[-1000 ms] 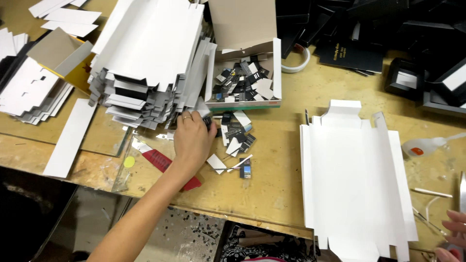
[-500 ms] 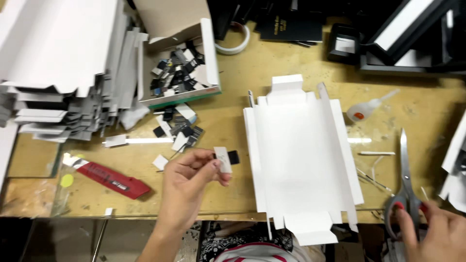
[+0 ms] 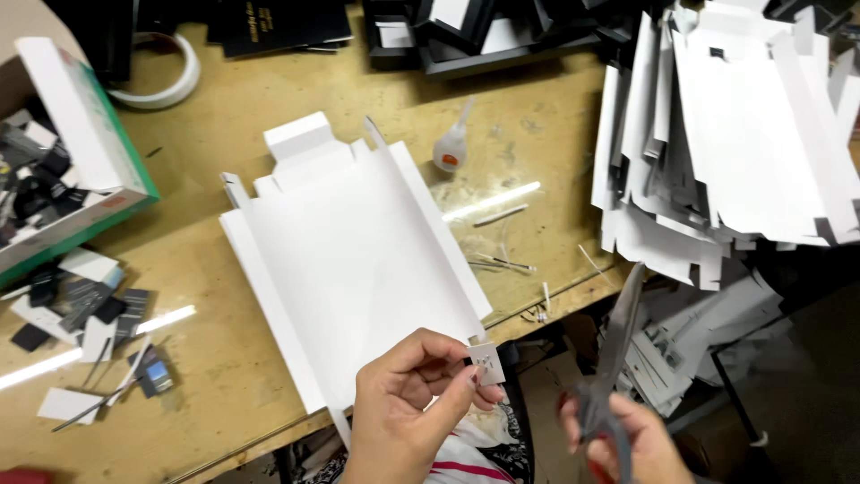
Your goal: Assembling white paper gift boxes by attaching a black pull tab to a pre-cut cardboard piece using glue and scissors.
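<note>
Left hand [image 3: 408, 408]: raised at the near table [image 3: 537, 134] edge, grip pinching a small white tag [image 3: 488, 366] between thumb and fingertips, just over the near corner of the flat white box blank [image 3: 358, 260]. Right hand [image 3: 627, 444]: low right, grip clenched round grey scissors [image 3: 614, 354], blades pointing up and blurred. Surroundings: glue bottle [image 3: 451, 148] beyond the blank; stacked white blanks [image 3: 735, 134] right; open box of small tags [image 3: 63, 152] and loose tags [image 3: 90, 309] left; tape roll [image 3: 166, 76] far left.

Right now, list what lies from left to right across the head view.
Open box of small parts → flat white cardboard blank → glue bottle → scissors in the right hand → stack of white blanks.
</note>
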